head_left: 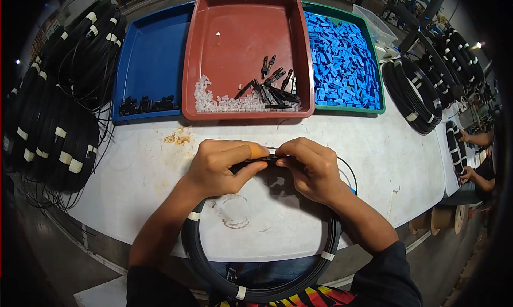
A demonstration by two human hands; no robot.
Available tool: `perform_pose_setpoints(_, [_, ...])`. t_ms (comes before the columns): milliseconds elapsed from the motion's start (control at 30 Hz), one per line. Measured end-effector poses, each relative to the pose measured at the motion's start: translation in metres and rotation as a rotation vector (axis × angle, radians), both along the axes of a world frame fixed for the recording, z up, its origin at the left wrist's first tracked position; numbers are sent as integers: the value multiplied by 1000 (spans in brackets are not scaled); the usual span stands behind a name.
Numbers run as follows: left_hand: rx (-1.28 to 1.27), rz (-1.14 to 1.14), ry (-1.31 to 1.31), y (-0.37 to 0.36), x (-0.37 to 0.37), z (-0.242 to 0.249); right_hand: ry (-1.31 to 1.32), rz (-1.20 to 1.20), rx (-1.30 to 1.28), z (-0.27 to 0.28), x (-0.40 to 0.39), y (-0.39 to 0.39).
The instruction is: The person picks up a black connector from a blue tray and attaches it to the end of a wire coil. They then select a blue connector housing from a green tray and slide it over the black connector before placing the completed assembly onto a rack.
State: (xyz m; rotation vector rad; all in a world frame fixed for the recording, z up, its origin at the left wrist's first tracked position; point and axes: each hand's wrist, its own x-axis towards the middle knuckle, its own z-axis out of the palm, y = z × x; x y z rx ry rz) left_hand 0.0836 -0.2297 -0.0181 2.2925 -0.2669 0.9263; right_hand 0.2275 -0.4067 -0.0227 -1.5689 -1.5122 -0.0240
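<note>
Where two hands (222, 167) (312, 169) pinch, one black piece shows (271, 160).

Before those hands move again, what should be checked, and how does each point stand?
1. Left hand has a grip on the small black part: ok, fingers and thumb pinch it.
2. Right hand steadies its other end: ok, fingertips are on it.
3. Small black part properly closed: cannot tell, fingers cover much of it.
4. Cable coil bundled: ok, white bands wrap it.
5. Coil fully on the table: not ok, its near side extends past the edge.
6. Pieces in the red tray kept apart: not ok, black pieces overlap the white ones.
</note>
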Motion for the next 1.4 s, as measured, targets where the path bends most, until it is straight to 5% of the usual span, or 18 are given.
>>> perform_pose_setpoints(200, [-105, -25, 21, 5, 2, -14, -76, -24, 31, 1, 0, -2])
perform_pose_setpoints(367, [162, -105, -82, 4, 3, -7, -140, -8, 32, -6, 3, -3])
perform_pose_setpoints(533, [160, -78, -81, 5, 2, -10, 22, 12, -25, 1, 0, -1])
perform_pose_setpoints(1100, [92, -95, -74, 6, 3, -15, -37, -9, -10, -2, 3, -3])
perform_pose_setpoints(1400, [379, -99, -248, 1, 8, -6, 112, -13, -71, -1, 1, 0])
